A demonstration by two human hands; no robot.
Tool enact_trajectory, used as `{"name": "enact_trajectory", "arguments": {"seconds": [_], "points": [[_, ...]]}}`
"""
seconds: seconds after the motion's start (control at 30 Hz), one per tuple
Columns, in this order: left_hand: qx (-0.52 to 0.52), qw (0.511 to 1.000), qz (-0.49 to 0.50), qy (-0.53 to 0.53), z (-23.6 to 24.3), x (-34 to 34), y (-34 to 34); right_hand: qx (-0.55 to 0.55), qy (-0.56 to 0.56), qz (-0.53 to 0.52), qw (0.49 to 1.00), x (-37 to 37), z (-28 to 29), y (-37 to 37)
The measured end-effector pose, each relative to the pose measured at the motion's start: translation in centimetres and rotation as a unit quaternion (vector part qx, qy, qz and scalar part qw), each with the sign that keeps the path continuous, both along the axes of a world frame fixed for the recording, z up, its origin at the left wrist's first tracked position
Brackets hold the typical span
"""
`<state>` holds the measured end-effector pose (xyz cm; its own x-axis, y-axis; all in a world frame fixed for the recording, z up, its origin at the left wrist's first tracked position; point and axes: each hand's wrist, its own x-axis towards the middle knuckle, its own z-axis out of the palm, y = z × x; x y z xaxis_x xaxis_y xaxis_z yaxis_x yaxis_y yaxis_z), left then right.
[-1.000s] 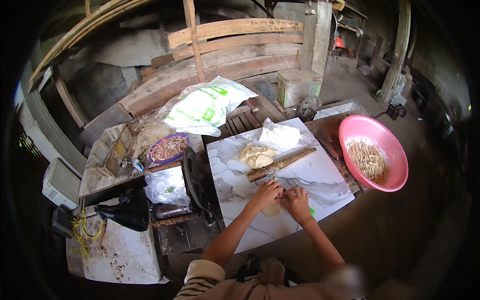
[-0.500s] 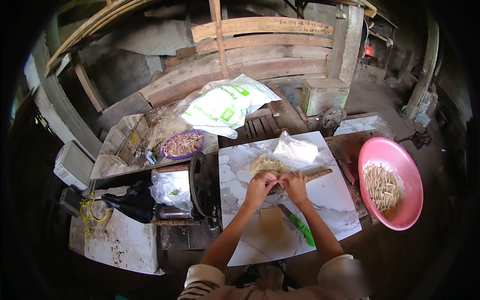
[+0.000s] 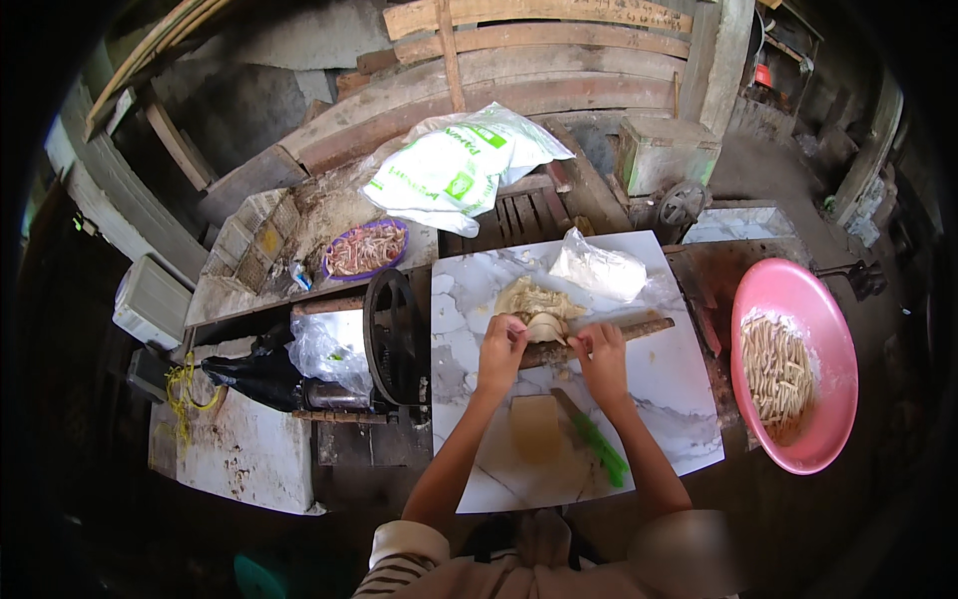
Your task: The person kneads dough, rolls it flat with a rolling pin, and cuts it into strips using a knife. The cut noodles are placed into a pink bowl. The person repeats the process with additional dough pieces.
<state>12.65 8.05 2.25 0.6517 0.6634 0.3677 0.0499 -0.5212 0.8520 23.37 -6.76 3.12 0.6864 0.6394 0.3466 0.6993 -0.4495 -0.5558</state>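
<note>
My left hand (image 3: 502, 349) is closed at the edge of a pale dough piece (image 3: 547, 325) on the dough pile (image 3: 524, 297). My right hand (image 3: 599, 364) has its fingers pinched near that piece; what they hold is too small to make out. Both are over a wooden rolling pin (image 3: 646, 327) lying across the marble-patterned board (image 3: 469, 419). Nearer me lie a flat tan dough sheet (image 3: 535, 427) and a green-handled knife (image 3: 599, 449). A clear bag of white powder (image 3: 596, 270) sits at the board's back right.
A pink basin (image 3: 840, 379) of dough strips stands right. Left are a hand-wheel machine (image 3: 391, 309), a purple-rimmed dish (image 3: 364, 250) of reddish strips, crates (image 3: 249, 235) and a black bag (image 3: 259, 374). A white sack (image 3: 469, 165) lies behind the board.
Both hands have moved up from the dough sheet to the pile and rolling pin, uncovering the knife. Since half a second ago they have drawn slightly apart.
</note>
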Motion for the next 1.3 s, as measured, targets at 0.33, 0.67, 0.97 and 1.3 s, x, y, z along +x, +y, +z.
{"name": "enact_trajectory", "arguments": {"seconds": [0.33,0.67,0.97,1.3], "points": [[-0.028,0.996,-0.029,0.084,-1.8,-10.4,-3.6,-0.139,0.028,0.037,0.989,-8.0,0.3,-9.1],[0.207,0.971,-0.089,0.081,-3.0,-13.4,-4.4,-0.229,0.01,0.025,0.973,-13.9,3.2,-3.9],[0.173,0.968,-0.163,0.079,-4.2,-14.3,-3.8,-0.285,-0.021,0.005,0.958,-17.0,2.1,-0.4],[0.173,0.968,-0.162,0.083,-5.1,-14.0,-3.9,-0.288,-0.025,-0.033,0.957,-18.1,1.5,0.4]]}}
